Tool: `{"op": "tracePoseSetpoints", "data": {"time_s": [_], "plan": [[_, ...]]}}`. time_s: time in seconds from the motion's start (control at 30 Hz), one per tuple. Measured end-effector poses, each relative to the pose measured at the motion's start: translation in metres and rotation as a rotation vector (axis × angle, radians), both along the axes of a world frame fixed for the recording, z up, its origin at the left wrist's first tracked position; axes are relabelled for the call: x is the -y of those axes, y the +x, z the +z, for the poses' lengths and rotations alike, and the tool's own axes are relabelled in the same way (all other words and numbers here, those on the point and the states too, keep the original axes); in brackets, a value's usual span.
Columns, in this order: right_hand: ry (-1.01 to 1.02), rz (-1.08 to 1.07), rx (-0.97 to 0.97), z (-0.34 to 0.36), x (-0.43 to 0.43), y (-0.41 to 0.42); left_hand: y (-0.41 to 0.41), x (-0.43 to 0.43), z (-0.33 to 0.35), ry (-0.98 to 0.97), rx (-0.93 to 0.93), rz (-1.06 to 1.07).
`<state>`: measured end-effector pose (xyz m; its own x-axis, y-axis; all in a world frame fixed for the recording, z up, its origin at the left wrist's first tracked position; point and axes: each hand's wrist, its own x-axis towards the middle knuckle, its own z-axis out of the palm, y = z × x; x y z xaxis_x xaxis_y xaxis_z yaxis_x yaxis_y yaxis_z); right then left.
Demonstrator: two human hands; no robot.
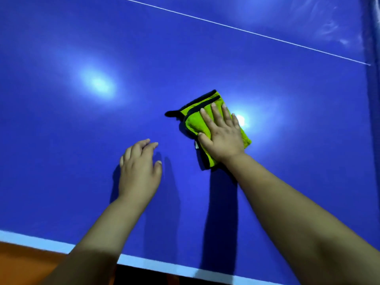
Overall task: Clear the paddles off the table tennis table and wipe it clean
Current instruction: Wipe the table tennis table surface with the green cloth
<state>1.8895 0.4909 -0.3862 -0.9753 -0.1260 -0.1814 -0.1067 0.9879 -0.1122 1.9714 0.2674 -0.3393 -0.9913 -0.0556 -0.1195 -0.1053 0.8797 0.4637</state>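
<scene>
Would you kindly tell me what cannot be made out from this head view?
Head view:
- Paddles: none in frame; the table is cut off at the top and left edges.
- Green cloth: much of it hidden under the right hand.
- Left hand: whether it touches the table is unclear.

Bottom left corner first: a wedge of orange floor, warm and even in tone, with no detail to pick out on it. Tracking right along the lower edge, the orange gives way to a near-black gap, too shadowed to say what sits in there. Over at the far right, a darker blue band runs from top to bottom; what it is, can't tell. And the lights are bouncing back: a broad glare patch at left, a small glare spot right of centre, and a faint glare patch up top.
</scene>
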Motion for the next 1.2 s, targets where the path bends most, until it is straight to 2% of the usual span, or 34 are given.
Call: {"op": "tracePoseSetpoints", "data": {"time_s": [0.27,0.4,0.53,0.73,1.07,1.2], "plan": [[0.019,-0.309,0.008,0.009,-0.154,-0.037,-0.019,-0.086,-0.012,0.026,-0.011,-0.085],[0.016,-0.442,0.036,0.010,-0.164,-0.008,-0.008,-0.081,-0.012,0.013,-0.007,-0.104],[0.033,-0.507,0.060,0.014,-0.132,0.036,0.012,-0.058,-0.007,0.019,0.000,-0.065],[0.063,-0.378,0.085,0.018,-0.037,0.101,0.064,0.001,0.002,0.014,-0.002,0.001],[0.027,0.078,0.082,0.006,0.173,0.181,0.177,0.126,0.006,-0.040,0.055,0.169],[-0.023,0.253,0.062,0.002,0.225,0.221,0.212,0.154,0.009,-0.080,0.079,0.204]]}}
